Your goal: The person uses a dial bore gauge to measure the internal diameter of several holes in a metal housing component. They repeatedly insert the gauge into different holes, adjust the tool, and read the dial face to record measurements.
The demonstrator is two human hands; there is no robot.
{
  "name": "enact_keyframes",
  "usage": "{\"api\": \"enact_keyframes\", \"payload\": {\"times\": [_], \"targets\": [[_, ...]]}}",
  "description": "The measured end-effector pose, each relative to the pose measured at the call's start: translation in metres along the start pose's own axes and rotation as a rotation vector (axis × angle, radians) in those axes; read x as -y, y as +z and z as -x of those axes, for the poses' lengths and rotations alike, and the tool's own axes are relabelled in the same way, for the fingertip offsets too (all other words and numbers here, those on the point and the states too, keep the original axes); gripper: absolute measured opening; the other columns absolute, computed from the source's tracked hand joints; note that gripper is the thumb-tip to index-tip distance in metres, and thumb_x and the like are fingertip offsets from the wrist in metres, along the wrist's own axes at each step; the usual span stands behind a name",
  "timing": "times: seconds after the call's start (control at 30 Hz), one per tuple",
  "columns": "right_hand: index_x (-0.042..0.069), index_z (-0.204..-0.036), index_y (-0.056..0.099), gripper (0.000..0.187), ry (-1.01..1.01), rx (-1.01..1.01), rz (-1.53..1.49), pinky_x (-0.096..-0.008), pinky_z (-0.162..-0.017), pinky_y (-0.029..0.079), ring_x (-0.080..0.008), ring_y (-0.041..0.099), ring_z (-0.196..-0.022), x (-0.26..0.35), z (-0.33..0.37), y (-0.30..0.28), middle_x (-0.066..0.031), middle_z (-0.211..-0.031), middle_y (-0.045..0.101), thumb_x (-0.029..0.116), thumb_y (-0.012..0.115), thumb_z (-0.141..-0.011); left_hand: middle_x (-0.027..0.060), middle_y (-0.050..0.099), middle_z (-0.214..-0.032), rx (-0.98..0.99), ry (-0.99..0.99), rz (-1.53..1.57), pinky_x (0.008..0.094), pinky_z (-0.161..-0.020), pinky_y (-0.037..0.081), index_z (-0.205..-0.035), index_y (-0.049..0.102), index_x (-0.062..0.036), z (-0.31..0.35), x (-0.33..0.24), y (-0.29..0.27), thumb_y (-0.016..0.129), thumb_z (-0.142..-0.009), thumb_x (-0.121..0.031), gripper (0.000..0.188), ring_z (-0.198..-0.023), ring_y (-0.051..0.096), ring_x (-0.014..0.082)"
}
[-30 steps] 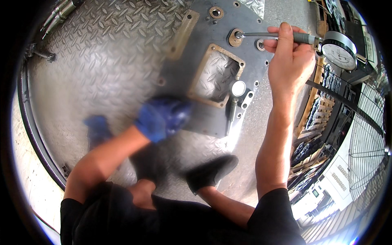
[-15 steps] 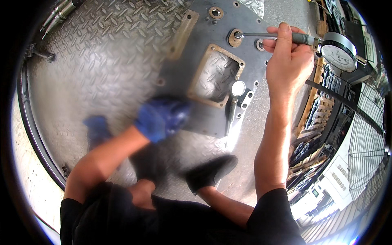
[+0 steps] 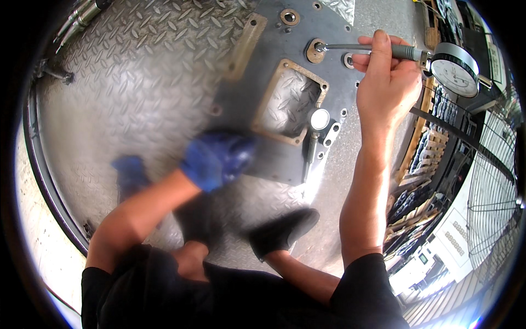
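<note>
My right hand point(image 3: 386, 82) is bare and wraps around the grip of a dial bore gauge point(image 3: 402, 52). Its round dial faces up at the right, and its thin stem runs left to a raised ring point(image 3: 315, 55) on a dark metal plate point(image 3: 233, 101), where the tip sits in the bore. My left hand point(image 3: 216, 159), in a blue glove, lies at the plate's near left edge; blur hides how its fingers are set. A second dial gauge point(image 3: 320, 119) rests on the plate beside a square opening point(image 3: 287, 104) with a rusty-brown rim.
Beneath the plate is diamond-tread metal flooring point(image 3: 120, 93). A loose blue glove point(image 3: 130, 169) lies left of my forearm. My black shoe point(image 3: 285, 233) is near the plate's close end. Wooden pallets point(image 3: 422, 142) and a wire fence point(image 3: 493, 192) line the right; metal tools point(image 3: 79, 22) show upper left.
</note>
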State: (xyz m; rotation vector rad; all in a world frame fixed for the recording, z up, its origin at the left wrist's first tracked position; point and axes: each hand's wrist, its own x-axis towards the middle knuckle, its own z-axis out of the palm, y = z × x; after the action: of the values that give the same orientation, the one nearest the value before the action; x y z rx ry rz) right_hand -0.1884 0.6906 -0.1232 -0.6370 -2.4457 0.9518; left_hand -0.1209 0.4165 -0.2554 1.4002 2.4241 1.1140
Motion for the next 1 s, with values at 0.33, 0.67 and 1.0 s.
{"api": "enact_keyframes", "payload": {"times": [0.33, 0.67, 1.0], "targets": [[-0.004, -0.100, 0.069, 0.028, 0.042, 0.005, -0.083, -0.0265, -0.062, 0.056, -0.0126, 0.071, -0.066, 0.000, 0.002, 0.001, -0.0086, -0.086, 0.077, 0.023, 0.069, -0.104, 0.0062, 0.070, -0.086, -0.005, -0.028, -0.005, 0.0418, -0.063, 0.057, -0.123, 0.075, -0.0130, 0.003, 0.001, 0.000, 0.078, -0.083, -0.019, 0.040, -0.072, 0.068, 0.0281], [-0.002, -0.105, 0.069, 0.028, 0.045, -0.038, -0.044, -0.0195, -0.062, 0.050, -0.0063, 0.064, -0.063, 0.002, 0.005, 0.003, -0.0114, -0.093, 0.080, 0.025, 0.063, -0.109, 0.0007, 0.069, -0.086, 0.036, -0.056, 0.001, 0.0385, -0.062, 0.055, -0.116, 0.079, -0.0189, 0.002, 0.000, -0.008, 0.079, -0.080, -0.022, 0.036, -0.070, 0.065, 0.0230], [-0.003, -0.113, 0.063, 0.024, 0.062, -0.036, -0.111, -0.0205, -0.066, 0.055, -0.0095, 0.068, -0.068, -0.006, 0.004, 0.001, -0.0208, -0.097, 0.078, 0.021, 0.060, -0.110, -0.0006, 0.070, -0.097, 0.104, -0.030, 0.018, 0.0361, -0.062, 0.053, -0.118, 0.079, -0.0203, -0.007, 0.000, -0.016, 0.078, -0.080, -0.022, 0.038, -0.079, 0.065, 0.0213]]}}
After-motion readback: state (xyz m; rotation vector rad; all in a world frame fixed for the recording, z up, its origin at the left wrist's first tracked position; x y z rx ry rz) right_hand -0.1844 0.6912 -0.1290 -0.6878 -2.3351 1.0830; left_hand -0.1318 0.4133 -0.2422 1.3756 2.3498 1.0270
